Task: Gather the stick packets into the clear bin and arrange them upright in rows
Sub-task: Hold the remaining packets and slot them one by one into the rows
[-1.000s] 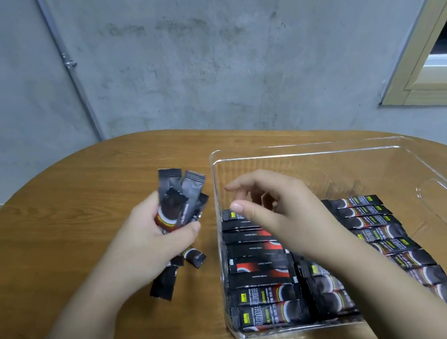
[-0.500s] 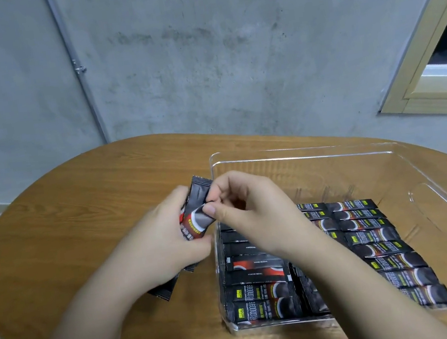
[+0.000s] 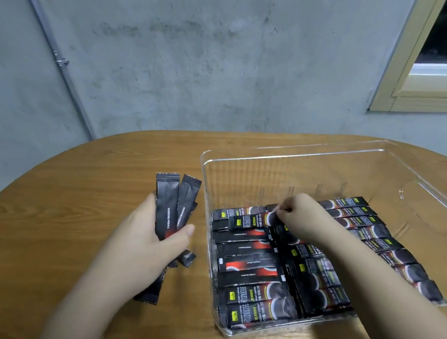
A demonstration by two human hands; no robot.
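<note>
The left hand is gripping a bundle of stick packets while the right hand is pinching 1 packet inside the clear bin.

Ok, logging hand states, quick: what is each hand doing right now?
Left hand: holds a bunch of stick packets beside the clear bin.
Right hand: pinches one packet at the back row inside the bin.

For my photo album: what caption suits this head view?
Right hand sets a packet into the clear bin; left hand holds spares.
</note>
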